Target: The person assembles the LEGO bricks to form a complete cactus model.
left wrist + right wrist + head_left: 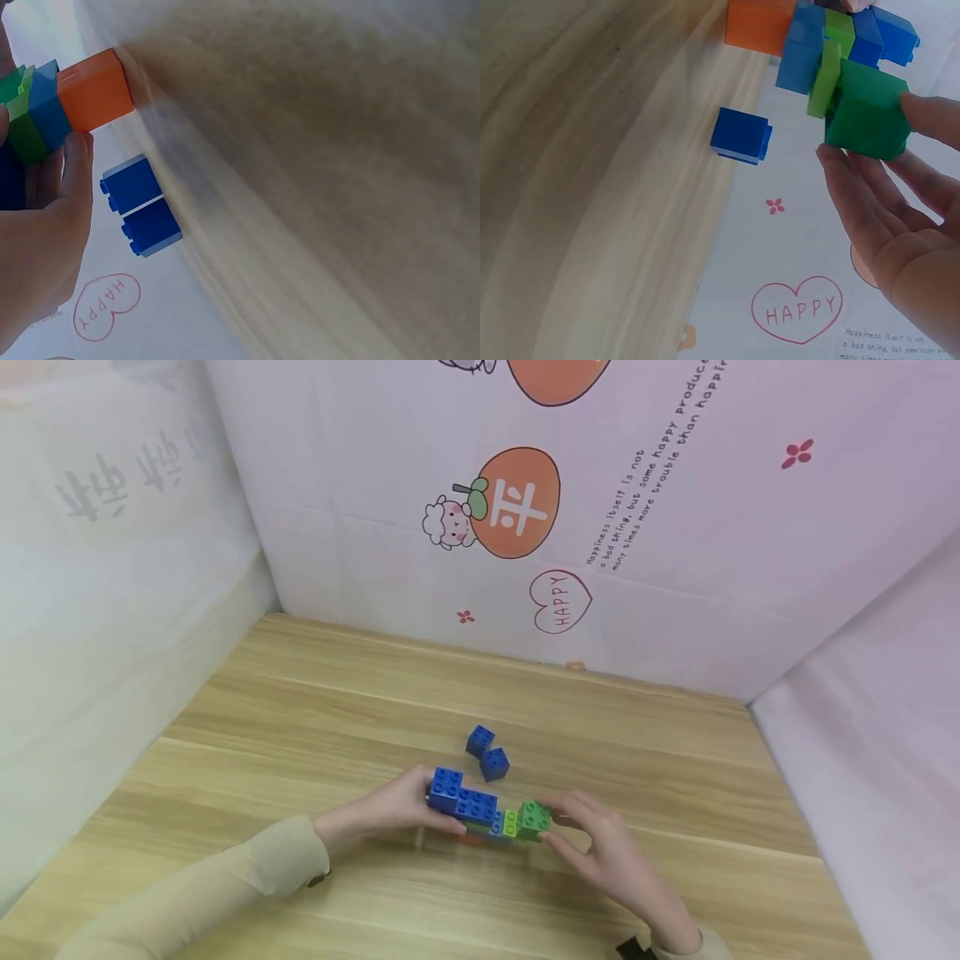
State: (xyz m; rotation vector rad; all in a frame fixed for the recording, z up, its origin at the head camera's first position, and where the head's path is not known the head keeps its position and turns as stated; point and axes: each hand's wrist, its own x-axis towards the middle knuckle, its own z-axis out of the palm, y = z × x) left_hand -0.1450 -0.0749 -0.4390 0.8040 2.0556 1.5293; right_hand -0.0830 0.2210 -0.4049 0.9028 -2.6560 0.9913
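Observation:
My left hand grips the left end of a stepped toy-brick build, thumb in front and fingers behind. This build has dark blue bricks at the upper left, a lighter blue brick and a light-green brick to the right. An orange brick forms its underside, mostly hidden from the head view. Between thumb and fingertips, my right hand pinches a green brick, studs up. It sits slightly tilted right at the light-green brick on the build's right end.
Two loose dark blue bricks, one farther back and one nearer, lie on the wooden table just behind the build. Printed white cloth walls in the table's back and both sides.

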